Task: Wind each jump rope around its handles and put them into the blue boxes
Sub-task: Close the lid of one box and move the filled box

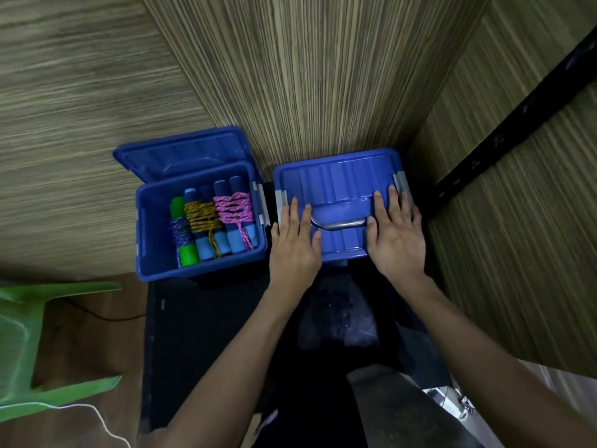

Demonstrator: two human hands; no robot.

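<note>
Blue plastic, two boxes side by side at the far edge of a dark surface (200, 334), backed against a wood-grain wall (307, 76). Right box (339, 189): lid on, both palms flat on top. Left hand (295, 244) near the lid's left edge, right hand (395, 236) near its right edge, fingers straight, gripping nothing. A metal carry handle (339, 224) lies between the hands. Grey clips (401, 182) sit at the lid's ends; whether latched, cannot tell.

Left box (151, 221): open, its lid (181, 153) propped behind it. Inside, three wound jump ropes (210, 221) lie side by side: green handles with purple cord, blue handles with orange cord, blue handles with pink cord.

Judgement: packing looks done for the ropes in view; the step in hand is pressing the right lid shut. Next likely calls for snapping both clips, then lidding the left box.

No brand, label or readable writing seen.

Green plastic chair (38, 344) off the surface's left edge, white cord (97, 418) by it.
</note>
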